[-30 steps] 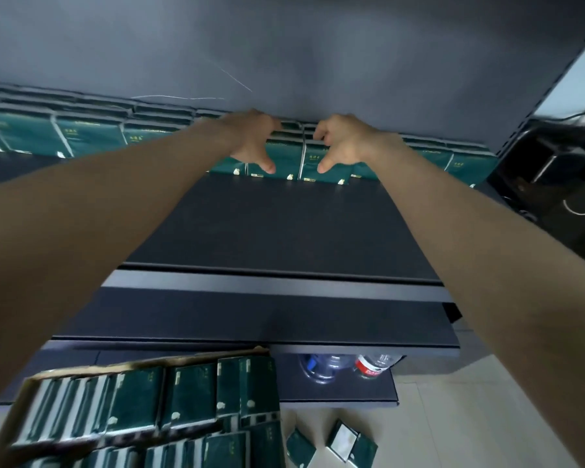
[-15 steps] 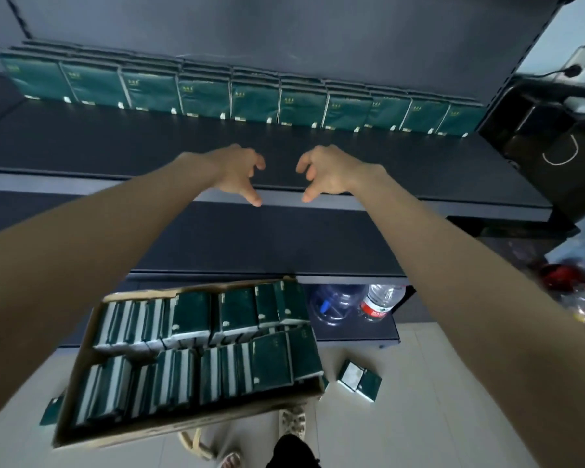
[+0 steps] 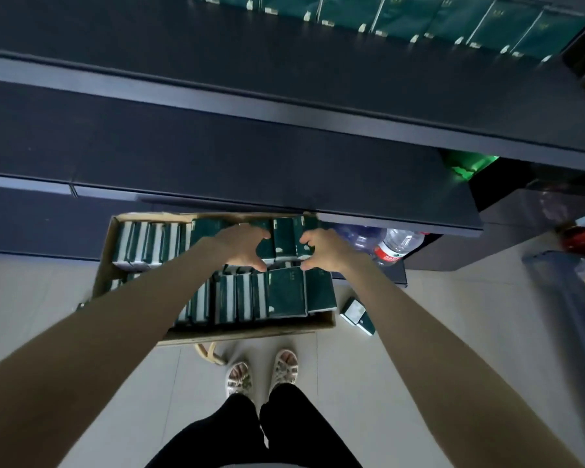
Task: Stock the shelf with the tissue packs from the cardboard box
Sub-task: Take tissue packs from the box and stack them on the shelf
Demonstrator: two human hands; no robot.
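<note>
The open cardboard box (image 3: 244,332) sits below me, holding two rows of dark green tissue packs (image 3: 286,295). Both of my hands are down in its far row. My left hand (image 3: 240,246) and my right hand (image 3: 326,251) curl over the packs there, thumbs at the near edge and fingers at the far edge. Two upright packs (image 3: 284,239) show between them. A row of stocked tissue packs (image 3: 453,18) stands at the back of the upper dark shelf (image 3: 217,62).
Two lower dark shelf boards (image 3: 217,157) jut out above the box. Two loose packs (image 3: 357,314) lie on the tiled floor right of the box. Water bottles (image 3: 395,246) lie under the lowest shelf. My sandalled feet (image 3: 262,371) stand just before the box.
Both hands came down from the upper shelf, empty, and now reach into the far row of the box. My view tipped from the shelf down to the box and floor.
</note>
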